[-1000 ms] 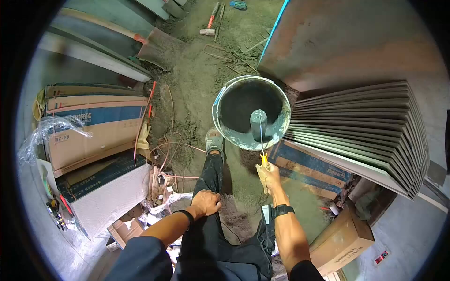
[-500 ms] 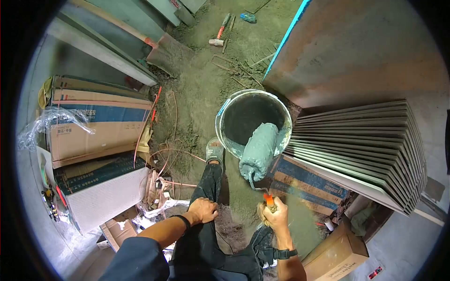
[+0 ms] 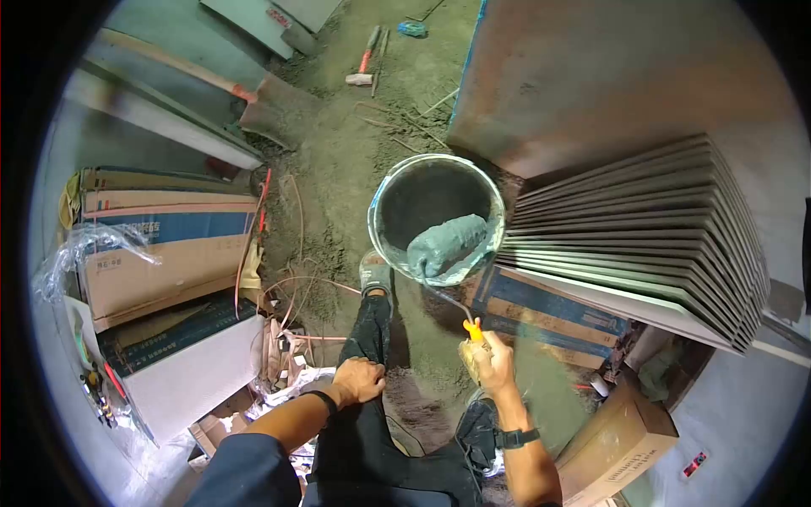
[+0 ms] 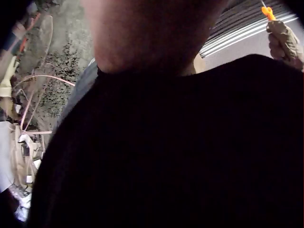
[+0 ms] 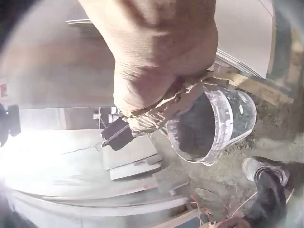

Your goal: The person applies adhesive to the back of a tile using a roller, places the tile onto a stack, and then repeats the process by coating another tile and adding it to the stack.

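Note:
My right hand (image 3: 490,362) grips the wrapped handle of a paint roller (image 3: 448,245), its fingers curled round it below an orange-yellow collar. Thick grey-green coating covers the roller's sleeve, which lies slantwise over the near part of a bucket (image 3: 378,215), by its near rim. A dark wet mix fills the bucket's inside, and its rim is smeared. Resting on the left knee is my left hand (image 3: 361,379), holding nothing. In the right wrist view, the hand and wrapping hide the roller, with the bucket (image 5: 221,126) beyond.
A row of upright tiles (image 3: 625,237) leans right of the bucket, above a blue-and-brown carton (image 3: 549,317). Boxed tiles (image 3: 169,245) stand on the left, with loose pink strapping (image 3: 317,279) nearby. A hammer (image 3: 363,63) lies farther off on the dirty floor.
The roller was upright deep in the bucket, then came up over the near rim towards me. Now it is back over the opening, turned more sideways. My left hand stays on the knee.

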The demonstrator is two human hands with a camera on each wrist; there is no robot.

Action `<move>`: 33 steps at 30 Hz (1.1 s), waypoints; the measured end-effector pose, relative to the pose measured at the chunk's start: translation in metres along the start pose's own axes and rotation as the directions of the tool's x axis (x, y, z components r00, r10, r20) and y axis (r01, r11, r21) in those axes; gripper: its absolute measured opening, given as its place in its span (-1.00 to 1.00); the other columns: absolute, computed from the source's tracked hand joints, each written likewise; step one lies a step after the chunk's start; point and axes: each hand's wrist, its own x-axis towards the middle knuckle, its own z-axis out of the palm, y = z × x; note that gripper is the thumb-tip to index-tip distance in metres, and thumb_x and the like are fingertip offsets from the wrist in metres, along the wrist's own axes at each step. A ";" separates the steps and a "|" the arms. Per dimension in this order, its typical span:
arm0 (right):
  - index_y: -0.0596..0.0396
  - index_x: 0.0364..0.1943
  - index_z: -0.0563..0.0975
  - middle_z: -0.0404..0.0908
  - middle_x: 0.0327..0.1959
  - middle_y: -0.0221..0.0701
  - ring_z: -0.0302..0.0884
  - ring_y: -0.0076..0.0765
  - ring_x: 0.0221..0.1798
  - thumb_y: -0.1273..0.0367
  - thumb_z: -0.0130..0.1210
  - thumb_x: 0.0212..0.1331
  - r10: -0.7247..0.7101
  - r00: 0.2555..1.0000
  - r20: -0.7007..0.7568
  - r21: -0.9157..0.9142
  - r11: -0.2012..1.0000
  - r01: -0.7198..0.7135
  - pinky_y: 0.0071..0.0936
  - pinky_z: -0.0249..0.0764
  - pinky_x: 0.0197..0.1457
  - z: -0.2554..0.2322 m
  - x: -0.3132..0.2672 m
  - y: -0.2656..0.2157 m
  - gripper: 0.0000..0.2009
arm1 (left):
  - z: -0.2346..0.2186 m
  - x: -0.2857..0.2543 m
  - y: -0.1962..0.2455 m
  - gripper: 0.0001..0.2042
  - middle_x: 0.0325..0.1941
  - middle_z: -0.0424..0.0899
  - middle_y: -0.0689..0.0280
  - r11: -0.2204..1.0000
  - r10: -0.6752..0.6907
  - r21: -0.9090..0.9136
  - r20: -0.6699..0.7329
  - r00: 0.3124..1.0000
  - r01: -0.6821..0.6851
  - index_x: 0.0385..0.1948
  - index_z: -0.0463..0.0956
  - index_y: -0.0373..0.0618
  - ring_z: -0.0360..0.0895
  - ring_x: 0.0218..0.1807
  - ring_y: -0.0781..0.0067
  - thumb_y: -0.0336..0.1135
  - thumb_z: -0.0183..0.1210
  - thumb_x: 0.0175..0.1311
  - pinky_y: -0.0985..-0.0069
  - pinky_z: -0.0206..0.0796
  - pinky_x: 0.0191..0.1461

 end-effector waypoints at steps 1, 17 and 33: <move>0.17 -0.23 0.56 0.58 -0.55 -0.35 0.56 -0.46 -0.46 0.16 0.09 0.26 -0.003 1.000 -0.008 0.043 0.999 0.003 -0.42 0.43 -0.35 -0.003 -0.013 -0.016 -0.68 | 0.002 0.000 0.000 -0.69 -0.30 0.69 0.04 1.000 0.022 -0.018 -0.036 0.999 -0.023 -0.36 0.61 -0.07 0.63 -0.11 0.03 -0.08 -0.01 0.13 0.17 0.42 0.05; 0.21 -0.11 0.48 0.62 -0.45 -0.10 0.66 0.02 -0.45 0.29 0.32 0.10 -0.049 0.823 -0.566 -0.308 0.938 -0.156 -0.22 0.55 -0.42 -0.097 -0.249 -0.062 -0.63 | -0.024 0.027 0.056 -0.65 -0.29 0.71 0.04 0.968 -0.055 0.248 0.076 0.996 0.034 -0.28 0.65 -0.05 0.65 -0.17 0.01 -0.04 -0.01 0.16 0.18 0.46 -0.03; 0.28 -0.11 0.50 0.67 -0.35 -0.21 0.67 -0.28 -0.30 0.39 0.17 0.23 -0.056 0.555 -0.830 -0.181 0.968 -0.172 -0.36 0.54 -0.18 -0.121 -0.168 -0.037 -0.75 | -0.009 0.035 0.054 -0.67 -0.31 0.72 0.06 0.956 -0.085 0.289 0.146 0.986 0.040 -0.31 0.67 0.00 0.67 -0.18 0.02 0.00 0.04 0.16 0.18 0.47 -0.07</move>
